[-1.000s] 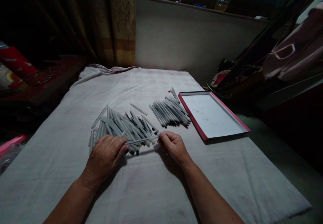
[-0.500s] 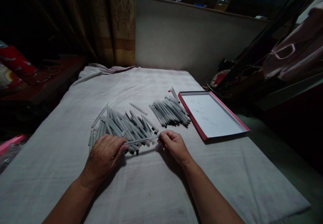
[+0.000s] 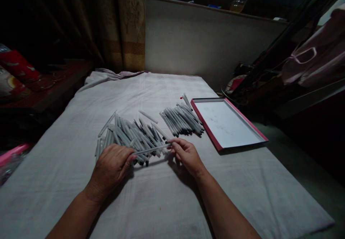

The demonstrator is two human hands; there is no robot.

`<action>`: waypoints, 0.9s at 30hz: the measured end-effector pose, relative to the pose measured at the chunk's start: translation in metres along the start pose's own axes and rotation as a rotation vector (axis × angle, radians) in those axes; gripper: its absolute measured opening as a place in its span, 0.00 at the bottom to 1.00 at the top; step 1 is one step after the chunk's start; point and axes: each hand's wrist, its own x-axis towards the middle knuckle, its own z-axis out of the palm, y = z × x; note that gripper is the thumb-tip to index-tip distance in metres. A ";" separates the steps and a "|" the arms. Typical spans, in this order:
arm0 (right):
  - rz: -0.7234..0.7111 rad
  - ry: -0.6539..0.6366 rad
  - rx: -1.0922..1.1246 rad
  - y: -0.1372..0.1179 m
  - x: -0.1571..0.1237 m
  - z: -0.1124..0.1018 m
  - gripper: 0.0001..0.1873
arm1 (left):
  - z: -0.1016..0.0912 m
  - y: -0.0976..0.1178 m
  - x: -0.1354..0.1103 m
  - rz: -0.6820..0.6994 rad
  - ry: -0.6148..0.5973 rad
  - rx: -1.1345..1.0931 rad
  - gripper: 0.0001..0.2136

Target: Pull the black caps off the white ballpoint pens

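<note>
A slim, clear grey pen [image 3: 152,149] spans the gap between my two hands, just above the cloth. My left hand [image 3: 113,165] is closed around its left end. At its right end, my right hand [image 3: 185,154] pinches the tip between thumb and fingers. Behind my hands lies a loose heap of similar pen barrels [image 3: 129,129], some with dark ends, pointing in mixed directions. A neater row of pens with black ends [image 3: 180,120] lies to the right of the heap.
A shallow box lid [image 3: 229,124] with red sides and a white inside lies right of the pen row. Everything rests on a pale cloth [image 3: 161,210]. A curtain [image 3: 132,27] and a wall [image 3: 188,41] stand beyond. Pink clothing [image 3: 315,52] hangs at right.
The fingers of my right hand have shifted slightly on the pen's end. My left hand keeps its hold, and the pens and box lid stay in place.
</note>
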 end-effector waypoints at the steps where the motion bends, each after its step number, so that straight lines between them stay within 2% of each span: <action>1: -0.008 0.008 -0.013 0.000 0.000 0.000 0.21 | 0.001 0.000 0.000 0.002 0.003 -0.001 0.15; 3: -0.032 0.009 -0.038 0.000 0.001 0.000 0.22 | 0.001 0.000 0.000 0.006 0.003 -0.004 0.15; 8: -0.026 -0.018 0.027 -0.002 -0.002 0.000 0.16 | 0.001 -0.001 -0.001 -0.003 -0.013 -0.001 0.15; 14: 0.030 0.017 0.040 -0.002 -0.001 0.001 0.21 | 0.000 -0.001 0.000 -0.005 -0.003 -0.011 0.16; 18: -0.002 0.020 -0.036 -0.001 0.001 0.000 0.20 | 0.001 0.000 0.000 0.002 -0.009 -0.020 0.16; 22: -0.010 -0.015 0.005 -0.002 -0.001 -0.001 0.17 | 0.001 -0.001 -0.001 -0.011 -0.018 -0.023 0.16; 27: 0.011 0.012 0.038 -0.003 -0.002 0.001 0.18 | 0.001 -0.002 -0.001 -0.013 -0.019 -0.015 0.16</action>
